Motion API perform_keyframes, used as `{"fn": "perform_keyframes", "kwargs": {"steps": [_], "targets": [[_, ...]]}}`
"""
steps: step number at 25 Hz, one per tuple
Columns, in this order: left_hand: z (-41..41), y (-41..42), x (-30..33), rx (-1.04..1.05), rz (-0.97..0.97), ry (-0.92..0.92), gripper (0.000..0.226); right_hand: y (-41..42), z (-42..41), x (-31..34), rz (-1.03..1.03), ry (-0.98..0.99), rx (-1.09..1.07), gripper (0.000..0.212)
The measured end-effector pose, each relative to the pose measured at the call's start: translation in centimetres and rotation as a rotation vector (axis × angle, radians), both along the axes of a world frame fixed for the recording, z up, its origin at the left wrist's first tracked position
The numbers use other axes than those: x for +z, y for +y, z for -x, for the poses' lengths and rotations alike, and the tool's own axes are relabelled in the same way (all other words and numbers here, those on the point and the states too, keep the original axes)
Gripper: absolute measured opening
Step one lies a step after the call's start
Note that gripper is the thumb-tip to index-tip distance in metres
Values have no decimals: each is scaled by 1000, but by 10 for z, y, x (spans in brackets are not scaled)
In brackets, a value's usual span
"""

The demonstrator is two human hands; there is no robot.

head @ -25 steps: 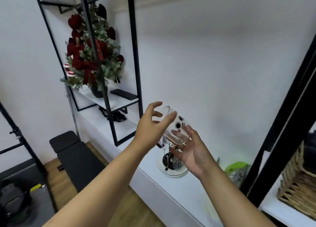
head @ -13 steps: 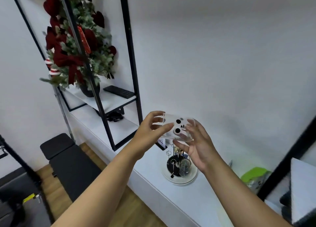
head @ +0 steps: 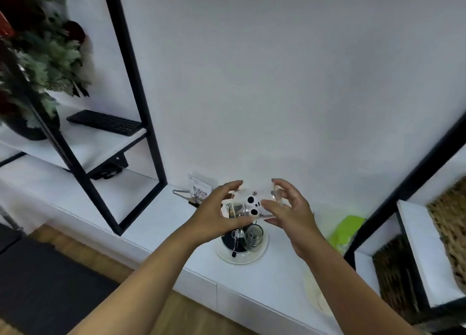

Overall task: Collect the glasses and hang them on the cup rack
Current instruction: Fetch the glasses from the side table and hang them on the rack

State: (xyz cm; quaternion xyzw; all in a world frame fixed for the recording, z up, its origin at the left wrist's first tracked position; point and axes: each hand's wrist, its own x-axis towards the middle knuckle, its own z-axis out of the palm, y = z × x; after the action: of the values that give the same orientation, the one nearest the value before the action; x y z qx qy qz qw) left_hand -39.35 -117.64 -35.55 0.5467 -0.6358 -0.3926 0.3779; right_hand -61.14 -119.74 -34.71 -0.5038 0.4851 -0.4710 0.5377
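I hold a clear glass [head: 254, 205] with black dots printed on it, lying on its side between both hands. My left hand [head: 215, 215] grips its left end with curled fingers and my right hand [head: 290, 208] grips its right end. Right under the glass stands the cup rack [head: 238, 236], thin metal prongs on a black base in a round white dish [head: 261, 252]. Another clear glass [head: 253, 236] sits upside down on the rack's right side.
The rack stands on a white cabinet top [head: 264, 281] against a white wall. A black frame shelf [head: 141, 113] with a keyboard [head: 104, 122] and a plant [head: 37, 65] is to the left. A QR-code card [head: 200, 192], green packet [head: 349, 230] and wicker basket [head: 448, 223] are nearby.
Both hands have brought the dotted glass lower, over the rack, and turned it to lie sideways. The view has tilted down and closer to the cabinet top.
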Motion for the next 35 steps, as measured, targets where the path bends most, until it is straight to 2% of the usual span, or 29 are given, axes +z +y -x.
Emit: {"fn": "perform_keyframes", "kwargs": {"steps": [3,6,14,26,35], "targets": [[-6,-13,-28,-26,53,-130,93,-9,-3,-24,53,160,-17,61],[-17,-23,-60,8,32,-172,93,-23,-6,-56,130,350,10,64],[-16,-29,-145,132,-70,-218,92,-46,-20,-118,261,566,165,67],[10,-64,-230,178,-98,-120,84,-84,-48,-211,119,727,189,97],[-4,-94,-287,219,-136,-67,80,-99,-80,-256,35,789,176,105]]}}
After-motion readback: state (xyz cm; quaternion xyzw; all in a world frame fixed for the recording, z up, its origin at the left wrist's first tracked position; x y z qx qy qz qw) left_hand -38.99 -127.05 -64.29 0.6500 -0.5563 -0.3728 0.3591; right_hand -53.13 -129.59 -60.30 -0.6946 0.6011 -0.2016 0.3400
